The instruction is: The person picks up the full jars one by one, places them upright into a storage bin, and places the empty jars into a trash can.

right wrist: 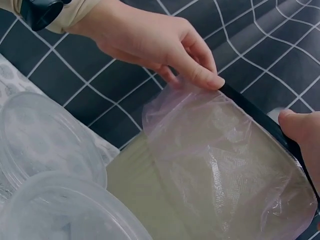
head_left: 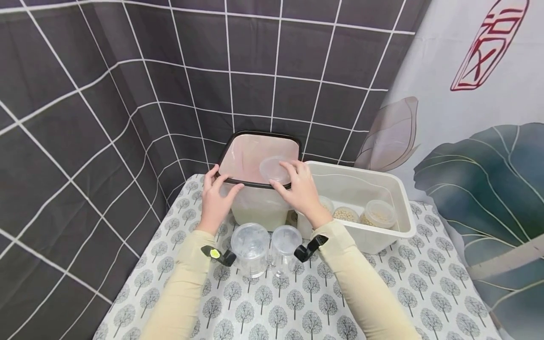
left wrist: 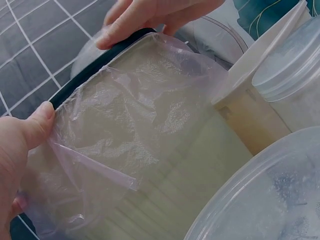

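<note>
A trash bin (head_left: pixel 259 210) with a black rim stands at the back, lined with a thin pinkish plastic bag (left wrist: pixel 135 115). My left hand (head_left: pixel 216 200) grips the bin's left corner, its thumb on the rim in the right wrist view. Over the bin's opening, near its right side, my right hand (head_left: pixel 302 189) pinches a clear round lid (head_left: pixel 272 168) between thumb and fingers. In the left wrist view that lid (left wrist: pixel 85 56) shows partly behind the rim. Close in front of the bin stand two clear lidded jars, a wider one (head_left: pixel 250 250) and a narrower one (head_left: pixel 286 248).
A white rectangular box (head_left: pixel 403 208) stands right of the bin. Inside it are round clear containers, including one with pale beans (head_left: pixel 346 215) and a lidded one (head_left: pixel 379 213). A tree-print cloth (head_left: pixel 263 311) covers the table. A dark grid-pattern curtain (head_left: pixel 250 89) hangs behind.
</note>
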`<action>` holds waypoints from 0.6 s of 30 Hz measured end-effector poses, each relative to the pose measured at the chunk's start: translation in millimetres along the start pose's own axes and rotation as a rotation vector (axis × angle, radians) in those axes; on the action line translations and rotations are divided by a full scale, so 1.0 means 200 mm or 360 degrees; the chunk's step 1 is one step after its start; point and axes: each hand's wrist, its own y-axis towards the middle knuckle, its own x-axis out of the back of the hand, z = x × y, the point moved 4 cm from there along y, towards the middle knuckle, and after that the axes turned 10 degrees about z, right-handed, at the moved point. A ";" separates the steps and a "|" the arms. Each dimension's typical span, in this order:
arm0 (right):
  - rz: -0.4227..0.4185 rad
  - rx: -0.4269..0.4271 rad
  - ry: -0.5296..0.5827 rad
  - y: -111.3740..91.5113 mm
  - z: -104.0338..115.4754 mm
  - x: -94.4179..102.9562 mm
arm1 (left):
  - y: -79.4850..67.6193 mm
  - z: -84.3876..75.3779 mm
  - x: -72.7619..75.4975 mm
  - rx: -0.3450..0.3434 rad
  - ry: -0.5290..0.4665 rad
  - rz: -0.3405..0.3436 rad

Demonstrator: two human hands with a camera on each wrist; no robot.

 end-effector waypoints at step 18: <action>0.0081 -0.0041 -0.0012 -0.02 0.00 0.00 | 0.00 0.00 0.00 -0.0019 -0.0001 -0.0013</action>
